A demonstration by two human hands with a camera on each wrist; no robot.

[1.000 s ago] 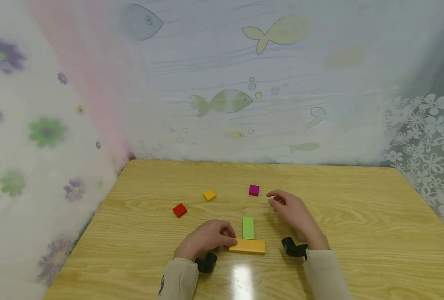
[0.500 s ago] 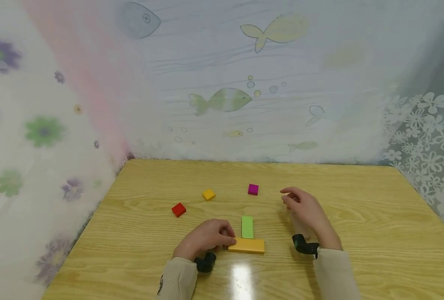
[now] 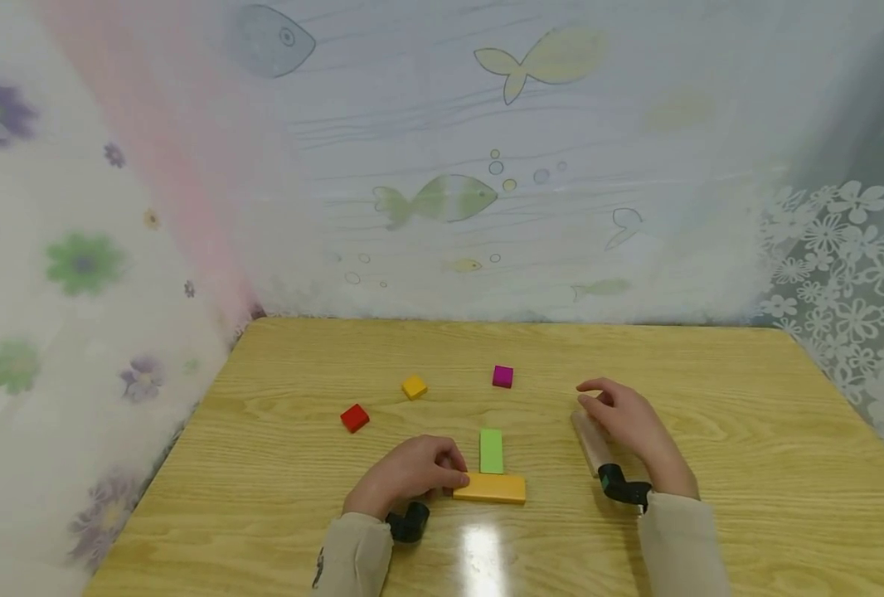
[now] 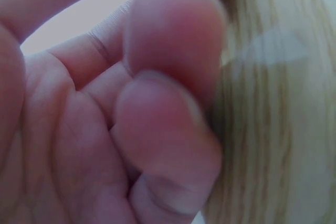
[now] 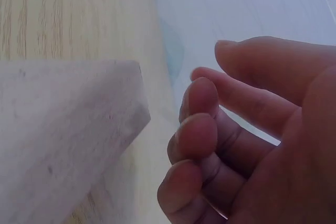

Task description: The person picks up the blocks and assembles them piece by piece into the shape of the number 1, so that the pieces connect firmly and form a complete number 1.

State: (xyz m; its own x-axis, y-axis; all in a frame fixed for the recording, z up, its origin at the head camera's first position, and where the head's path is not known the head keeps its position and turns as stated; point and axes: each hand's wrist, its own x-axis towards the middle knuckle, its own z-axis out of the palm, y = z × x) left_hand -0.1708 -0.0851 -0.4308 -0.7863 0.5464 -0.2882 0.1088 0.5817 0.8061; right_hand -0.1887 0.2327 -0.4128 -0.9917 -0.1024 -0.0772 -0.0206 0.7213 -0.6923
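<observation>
My left hand (image 3: 410, 474) pinches the left end of a long orange block (image 3: 496, 489), its thumb over the near side. A green rectangular block (image 3: 491, 451) touches the far edge of the orange one, forming an upside-down T. In the left wrist view, curled fingers (image 4: 173, 35) fill most of the picture and the orange block is hidden. My right hand (image 3: 632, 427) hovers beside a plain pale wooden block (image 3: 590, 442) with fingers loosely bent. Seen from the right wrist, a gap separates these fingers (image 5: 197, 135) from the pale block (image 5: 68, 129).
Beyond the hands lie a red cube (image 3: 355, 418), a yellow cube (image 3: 415, 387) and a magenta cube (image 3: 502, 376), spaced apart on the wooden table (image 3: 300, 356). A fish-print curtain (image 3: 412, 124) hangs behind the table's far edge. Black cameras sit at both wrists.
My right hand has moved to the right, away from the magenta cube, and more of the pale wooden block shows. The left hand keeps its pinch on the orange block.
</observation>
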